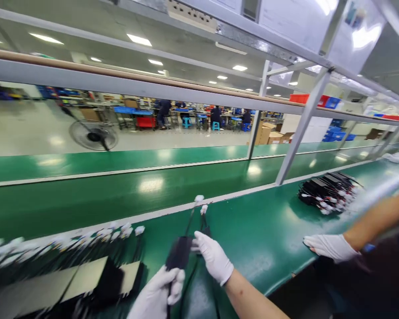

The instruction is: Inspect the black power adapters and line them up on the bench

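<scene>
My left hand (pixel 157 293), in a white glove, is closed on the lower end and cord of a black power adapter (pixel 178 253) above the green bench (pixel 259 230). My right hand (pixel 213 258), also gloved, pinches the adapter's right side. Two thin black leads run up from the adapter to white plugs (pixel 201 204) lying near the bench's white edge strip.
A blurred row of black units with white-tipped leads (pixel 69 241) lies at the left. A pile of black adapters (pixel 329 191) sits at the right. A co-worker's gloved hand (pixel 329 246) rests on the bench edge. Behind the bench runs a green conveyor (pixel 119 195), with metal frame posts (pixel 301 128).
</scene>
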The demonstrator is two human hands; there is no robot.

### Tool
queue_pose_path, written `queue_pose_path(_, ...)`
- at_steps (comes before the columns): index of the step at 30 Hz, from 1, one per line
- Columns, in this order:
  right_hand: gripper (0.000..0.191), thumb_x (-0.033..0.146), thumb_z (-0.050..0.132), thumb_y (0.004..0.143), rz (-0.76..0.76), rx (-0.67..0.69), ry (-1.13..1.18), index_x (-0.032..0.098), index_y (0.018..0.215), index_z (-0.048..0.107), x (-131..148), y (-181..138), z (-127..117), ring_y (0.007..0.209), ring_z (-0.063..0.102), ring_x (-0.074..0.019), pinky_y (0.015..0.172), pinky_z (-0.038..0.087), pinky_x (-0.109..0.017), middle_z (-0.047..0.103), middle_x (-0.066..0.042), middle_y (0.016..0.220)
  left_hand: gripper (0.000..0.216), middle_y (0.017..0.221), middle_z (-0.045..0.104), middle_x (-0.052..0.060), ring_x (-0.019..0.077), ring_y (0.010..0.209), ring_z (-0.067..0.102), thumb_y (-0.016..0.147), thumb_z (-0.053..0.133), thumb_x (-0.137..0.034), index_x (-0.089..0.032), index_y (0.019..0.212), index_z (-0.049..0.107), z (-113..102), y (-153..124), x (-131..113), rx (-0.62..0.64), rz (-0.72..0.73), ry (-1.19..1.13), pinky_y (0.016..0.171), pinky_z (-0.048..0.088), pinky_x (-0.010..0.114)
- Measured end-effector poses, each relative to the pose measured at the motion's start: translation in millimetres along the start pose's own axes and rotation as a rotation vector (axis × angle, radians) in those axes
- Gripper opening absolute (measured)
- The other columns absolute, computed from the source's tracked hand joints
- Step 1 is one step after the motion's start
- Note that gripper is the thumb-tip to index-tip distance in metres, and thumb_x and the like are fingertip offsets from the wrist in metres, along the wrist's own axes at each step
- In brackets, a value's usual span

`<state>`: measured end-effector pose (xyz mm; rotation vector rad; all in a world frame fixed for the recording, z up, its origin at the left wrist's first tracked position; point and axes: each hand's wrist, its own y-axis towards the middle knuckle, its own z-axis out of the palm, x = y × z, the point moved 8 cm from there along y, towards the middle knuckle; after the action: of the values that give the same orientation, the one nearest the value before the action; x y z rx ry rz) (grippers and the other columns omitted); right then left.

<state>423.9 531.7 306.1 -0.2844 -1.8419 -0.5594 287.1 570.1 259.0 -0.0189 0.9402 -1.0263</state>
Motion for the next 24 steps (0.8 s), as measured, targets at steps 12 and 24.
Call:
queue_pose_path(12,0.051,0.057,0.050,0.088,0.236,0.214,0.475,0.021,0.122,0.060,15,-3,31,0.126,0.045,-0.0264,0.110,0.030,-0.044,0.054,-0.008,0.133,0.032,0.069,0.065,0.002,0.0000,0.032,0.030,0.062,0.065,-0.020,-0.015,0.090,0.051,27,-27,0,0.158,0.113,0.092,0.033,0.012,0.017)
queue_pose_path(24,0.104,0.026,0.084,0.060,0.231,0.188,0.299,0.029,0.144,0.024,21,-30,49,0.132,0.036,-0.0256,0.111,0.027,-0.042,0.038,-0.008,0.145,0.063,0.133,0.054,0.009,0.0144,0.082,0.064,0.075,0.057,-0.014,-0.021,0.136,0.044,22,-46,-16,-0.077,0.429,0.300,0.071,0.051,0.023)
